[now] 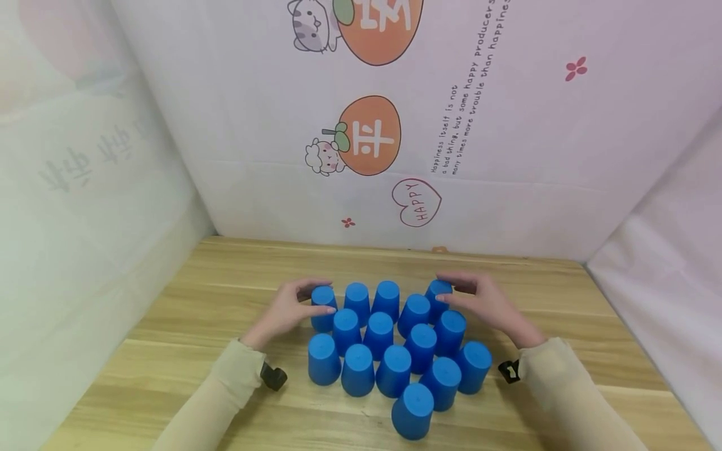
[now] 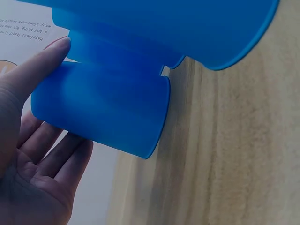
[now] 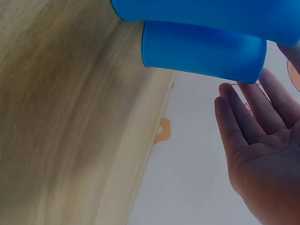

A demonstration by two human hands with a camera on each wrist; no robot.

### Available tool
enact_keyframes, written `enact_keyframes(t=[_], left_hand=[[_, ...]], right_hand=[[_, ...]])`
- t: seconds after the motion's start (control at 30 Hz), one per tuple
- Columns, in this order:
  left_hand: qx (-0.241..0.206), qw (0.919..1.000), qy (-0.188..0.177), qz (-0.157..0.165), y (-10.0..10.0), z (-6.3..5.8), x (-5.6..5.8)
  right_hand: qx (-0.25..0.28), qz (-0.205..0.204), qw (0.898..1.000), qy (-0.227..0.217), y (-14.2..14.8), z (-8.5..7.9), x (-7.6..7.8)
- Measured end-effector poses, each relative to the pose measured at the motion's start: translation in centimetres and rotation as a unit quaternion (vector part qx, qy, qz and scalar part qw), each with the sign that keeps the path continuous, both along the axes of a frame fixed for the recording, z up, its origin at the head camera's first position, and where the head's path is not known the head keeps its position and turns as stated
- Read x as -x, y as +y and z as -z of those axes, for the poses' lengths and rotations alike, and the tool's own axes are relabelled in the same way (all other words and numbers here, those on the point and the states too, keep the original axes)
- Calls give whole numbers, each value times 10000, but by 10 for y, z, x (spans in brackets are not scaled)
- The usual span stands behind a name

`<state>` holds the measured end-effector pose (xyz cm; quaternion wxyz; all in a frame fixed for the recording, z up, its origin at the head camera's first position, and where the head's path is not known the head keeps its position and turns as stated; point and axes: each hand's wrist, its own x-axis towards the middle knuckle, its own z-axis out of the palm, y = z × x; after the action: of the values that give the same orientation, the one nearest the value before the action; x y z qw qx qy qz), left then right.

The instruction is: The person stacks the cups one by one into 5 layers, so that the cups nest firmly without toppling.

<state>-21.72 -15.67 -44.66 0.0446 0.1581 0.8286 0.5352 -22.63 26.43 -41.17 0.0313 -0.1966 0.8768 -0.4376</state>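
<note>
Several blue plastic cups stand upside down in close slanting rows on the wooden table. At the back left, my left hand (image 1: 287, 311) has its thumb and fingers around a blue cup (image 2: 101, 105); the thumb lies on the near side and the fingers behind. My right hand (image 1: 486, 302) holds the back-right blue cup (image 3: 204, 51) the same way, its fingertips at the cup's closed end. Between the two held cups stand other cups, among them a back-row cup (image 1: 387, 299). The foremost cup (image 1: 413, 411) stands alone at the front.
The wooden table (image 1: 169, 351) runs back to a printed white cloth (image 1: 496, 207) hung behind it. More white cloth hangs at the left (image 1: 84, 207) and right (image 1: 671, 269). Black wrist straps (image 1: 274, 377) show by both sleeves.
</note>
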Motion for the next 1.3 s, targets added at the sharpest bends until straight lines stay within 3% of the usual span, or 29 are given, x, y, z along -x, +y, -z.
enact_keyframes(t=[0.23, 0.7, 0.87, 1.03, 1.3], left_hand=[[-75, 9999, -113, -24, 1, 5, 1], [34, 9993, -10, 384, -5, 17, 5], [130, 9994, -52, 307, -7, 19, 9], [250, 9997, -66, -39, -7, 14, 20], [417, 9982, -13, -441, -10, 4, 53]], right_hand=[[-86, 114, 9999, -11, 4, 7, 2], [25, 41, 10000, -18, 3, 8, 3], [-60, 93, 9999, -49, 3, 7, 2], [-91, 129, 9998, -91, 3, 5, 3], [-93, 100, 9999, -58, 2, 4, 4]])
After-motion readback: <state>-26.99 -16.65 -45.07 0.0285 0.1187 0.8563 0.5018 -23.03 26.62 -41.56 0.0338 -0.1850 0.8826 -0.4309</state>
